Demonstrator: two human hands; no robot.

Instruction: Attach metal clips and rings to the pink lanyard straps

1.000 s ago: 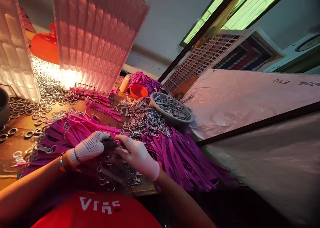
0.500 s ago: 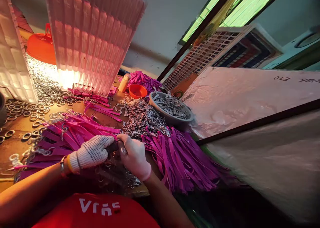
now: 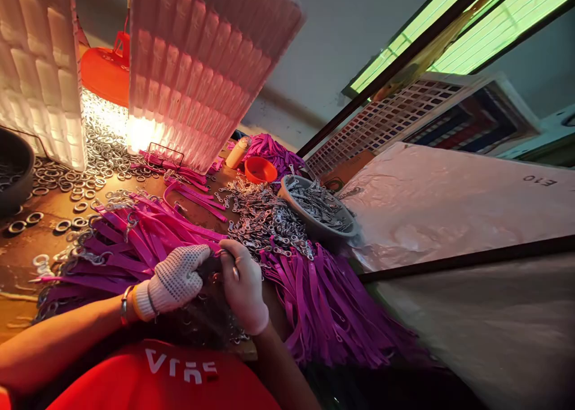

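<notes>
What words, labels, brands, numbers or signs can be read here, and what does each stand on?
"E10", apparently upside down: on the plastic-wrapped pack.
"V", then more white letters, distorted and not surely readable: on the red shirt.
Small marks on the red lamp shade: too small to read.
I can make out no other text.

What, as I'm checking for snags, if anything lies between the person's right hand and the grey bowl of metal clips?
Loose metal clips heaped before the grey bowl lie between it and the right hand, with upper ends of purple straps beside them.
</notes>
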